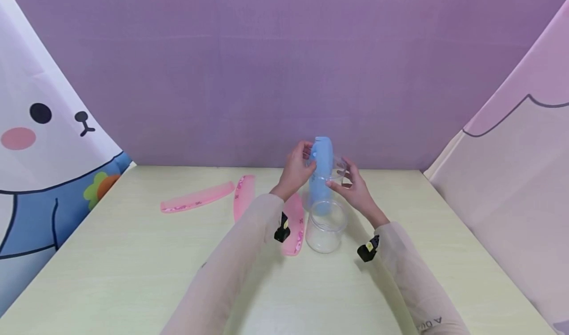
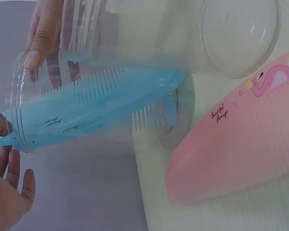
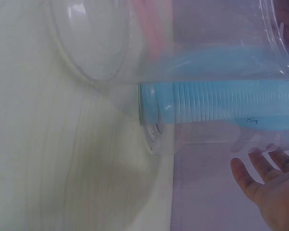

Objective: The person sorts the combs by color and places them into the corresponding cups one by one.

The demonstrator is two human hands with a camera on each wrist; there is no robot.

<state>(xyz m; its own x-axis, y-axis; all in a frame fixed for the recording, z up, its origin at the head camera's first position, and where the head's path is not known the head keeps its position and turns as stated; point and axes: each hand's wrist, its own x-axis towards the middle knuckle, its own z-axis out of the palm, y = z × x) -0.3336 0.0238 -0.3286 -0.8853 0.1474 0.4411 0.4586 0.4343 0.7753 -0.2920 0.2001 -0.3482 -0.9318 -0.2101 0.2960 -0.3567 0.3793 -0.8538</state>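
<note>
Blue combs [image 1: 323, 159] with rows of teeth stand upright inside a clear plastic jar [image 3: 202, 135] at the back of the table, their tops above its rim. My left hand [image 1: 299, 169] pinches the end of a blue comb [image 2: 86, 108] at the jar's mouth. From the other side my right hand [image 1: 357, 191] holds the jar near its rim, thumb in front and fingers spread behind. Nearer to me is a second clear jar [image 1: 325, 233], which overlaps the first in both wrist views.
Left of the jars lie pink combs: one [image 1: 195, 197] flat at the far left, another [image 1: 244, 194] partly behind my left arm, and a third [image 1: 293, 226] beside the front jar. A purple cloth [image 1: 266, 78] hangs behind the table, with printed cloths [image 1: 53, 162] at the sides.
</note>
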